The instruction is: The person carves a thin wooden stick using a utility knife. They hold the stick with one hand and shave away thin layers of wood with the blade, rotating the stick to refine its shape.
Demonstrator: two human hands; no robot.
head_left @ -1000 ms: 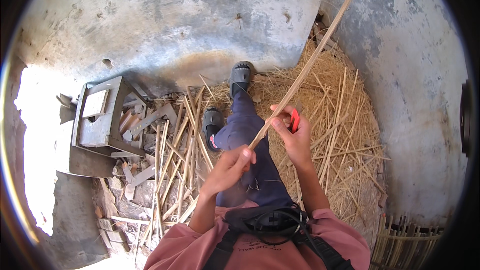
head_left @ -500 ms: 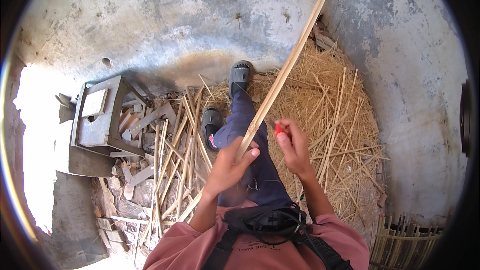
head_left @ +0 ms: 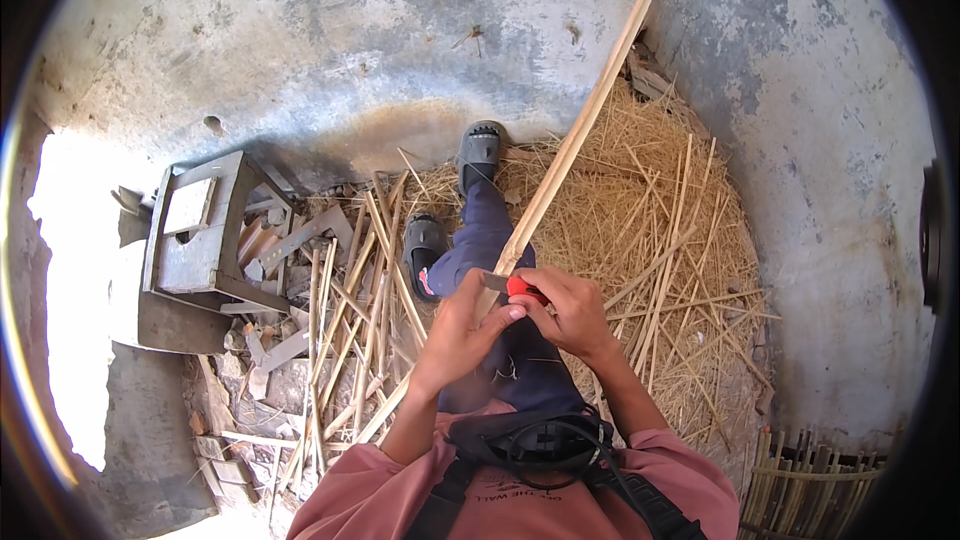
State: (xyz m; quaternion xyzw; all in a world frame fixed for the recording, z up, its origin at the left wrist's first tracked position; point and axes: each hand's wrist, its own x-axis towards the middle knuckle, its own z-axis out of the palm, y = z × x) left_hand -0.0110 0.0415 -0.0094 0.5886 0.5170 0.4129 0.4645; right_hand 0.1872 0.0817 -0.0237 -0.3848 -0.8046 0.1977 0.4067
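A long pale bamboo strip (head_left: 572, 140) slants up and to the right from my lap, its far end high against the wall. My left hand (head_left: 462, 325) is closed around its near end. In my right hand (head_left: 572, 312) is a knife (head_left: 520, 287) with a red handle, my fingers wrapped about it. The short grey blade lies across the strip, close to my left fingers and thumb. Part of the handle is hidden by my right fingers.
Straw and shavings (head_left: 700, 270) cover the floor to my right. Several bamboo strips (head_left: 350, 310) lie in a heap on the left, beside a wooden box (head_left: 190, 250) with scraps. A slatted bamboo panel (head_left: 815, 490) stands at lower right. Weathered walls (head_left: 400, 30) surround me.
My right hand has moved left and inward, bringing the red-handled knife onto the strip beside my left hand. The strip has barely shifted.
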